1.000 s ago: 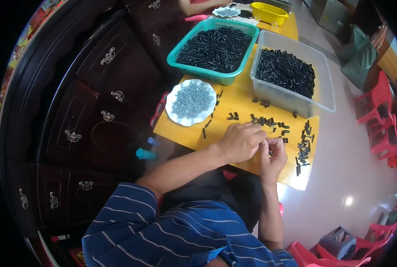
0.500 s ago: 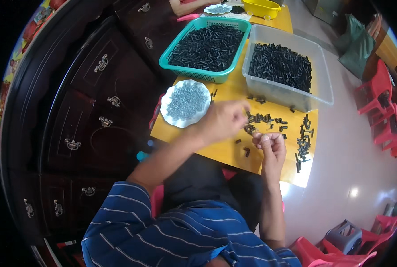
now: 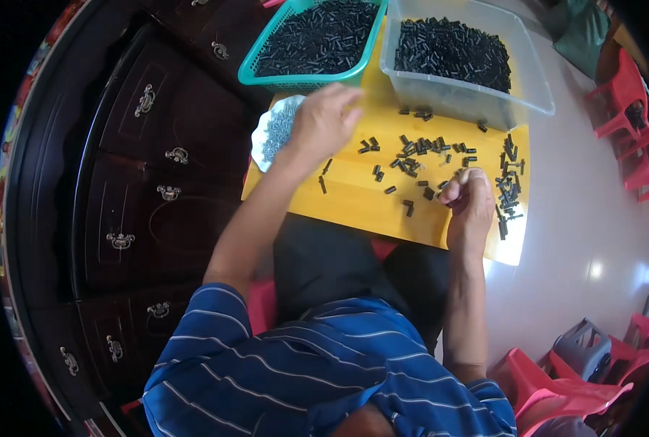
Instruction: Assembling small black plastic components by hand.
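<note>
My left hand (image 3: pixel 326 124) hangs over the right edge of a white scalloped plate (image 3: pixel 260 151) heaped with small shiny metal pins (image 3: pixel 281 130). Its fingertips point up and right, toward the green basket, and are smeared by motion, so whether they hold anything is unclear. Above the table's front right part, my right hand (image 3: pixel 472 198) is closed in a pinch. What its fingertips hold, if anything, is too small to make out. Short black tubes (image 3: pixel 419 148) lie loose just left of and beyond it. Along the right edge, black pieces with thin pins (image 3: pixel 508 188) form a pile.
A green basket (image 3: pixel 248 75) and a clear plastic bin (image 3: pixel 470 86), both full of black tubes, stand at the far side of the yellow table (image 3: pixel 353 193). Dark wooden drawers (image 3: pixel 146 153) line the left. Red plastic chairs (image 3: pixel 623 109) stand on the right.
My left hand has moved away from the loose tubes, left toward the plate. My right hand stays pinched near the same spot. The view has tilted, so the table sits higher in it.
</note>
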